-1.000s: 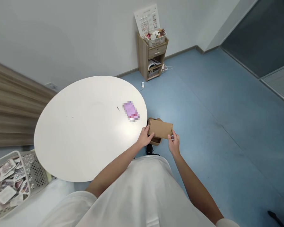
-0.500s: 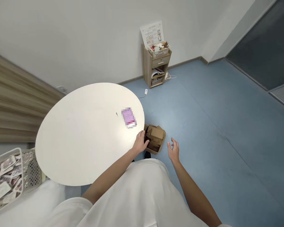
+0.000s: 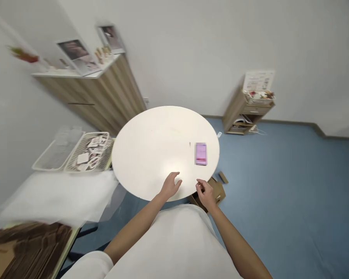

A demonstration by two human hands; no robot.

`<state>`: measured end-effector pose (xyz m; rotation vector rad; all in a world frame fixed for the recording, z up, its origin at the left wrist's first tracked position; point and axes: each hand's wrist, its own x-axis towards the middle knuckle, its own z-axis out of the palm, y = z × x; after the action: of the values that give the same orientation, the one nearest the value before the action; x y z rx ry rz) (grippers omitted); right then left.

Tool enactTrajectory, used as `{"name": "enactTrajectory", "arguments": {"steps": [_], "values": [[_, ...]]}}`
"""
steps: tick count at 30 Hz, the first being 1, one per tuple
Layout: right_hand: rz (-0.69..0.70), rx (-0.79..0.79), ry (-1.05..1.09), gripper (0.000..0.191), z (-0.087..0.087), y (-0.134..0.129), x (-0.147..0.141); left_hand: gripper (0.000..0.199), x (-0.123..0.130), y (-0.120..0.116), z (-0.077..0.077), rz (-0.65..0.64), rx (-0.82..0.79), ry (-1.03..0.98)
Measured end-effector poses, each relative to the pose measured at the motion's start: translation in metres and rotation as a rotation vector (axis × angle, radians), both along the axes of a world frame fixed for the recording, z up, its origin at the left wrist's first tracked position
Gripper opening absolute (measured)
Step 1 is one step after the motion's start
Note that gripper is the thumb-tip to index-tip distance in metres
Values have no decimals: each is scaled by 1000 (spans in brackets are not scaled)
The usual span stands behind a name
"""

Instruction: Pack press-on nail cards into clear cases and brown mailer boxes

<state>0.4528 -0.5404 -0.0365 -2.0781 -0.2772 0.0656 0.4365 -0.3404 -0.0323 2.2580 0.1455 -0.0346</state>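
Note:
My left hand (image 3: 170, 186) hovers over the near edge of the round white table (image 3: 151, 151), its thumb and fingers apart and nothing between them. To its right, my right hand (image 3: 206, 193) is at the table's near right edge, fingers curled with the thumb close to the index finger; whether something small is between them cannot be made out. A blurred-out purple packet (image 3: 201, 153) lies flat on the right part of the table, beyond my right hand. Left of the packet is a tiny dark object (image 3: 190, 143).
Cardboard boxes (image 3: 218, 190) sit on the floor by the table's right edge. At left are baskets (image 3: 88, 152) of small packs, white sheeting (image 3: 58, 193) and stacked flat cardboard (image 3: 40, 248). A wooden cabinet (image 3: 116, 89) and a small shelf unit (image 3: 235, 112) stand by the wall.
The view has swung left, bringing the cabinet and side table into sight. My right hand has moved in from beyond the box to the table edge, its fingers now curled. A small cardboard piece shows beside the box.

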Motion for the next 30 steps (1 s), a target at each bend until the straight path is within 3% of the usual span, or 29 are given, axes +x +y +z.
{"name": "enactTrajectory", "arguments": {"steps": [7,19,24,30], "values": [[176,105,233,38,7,104,-15,40,-66,99,13,277,-152,64],[528,25,263,32,20,288,-49,39,-169,259,-5,638,-189,14],[712,-57,268,32,27,354,-42,38,-188,310,-4,768,-205,13],[780,-118,268,30,21,420,-20,37,-186,350,0,824,-223,27]]}}
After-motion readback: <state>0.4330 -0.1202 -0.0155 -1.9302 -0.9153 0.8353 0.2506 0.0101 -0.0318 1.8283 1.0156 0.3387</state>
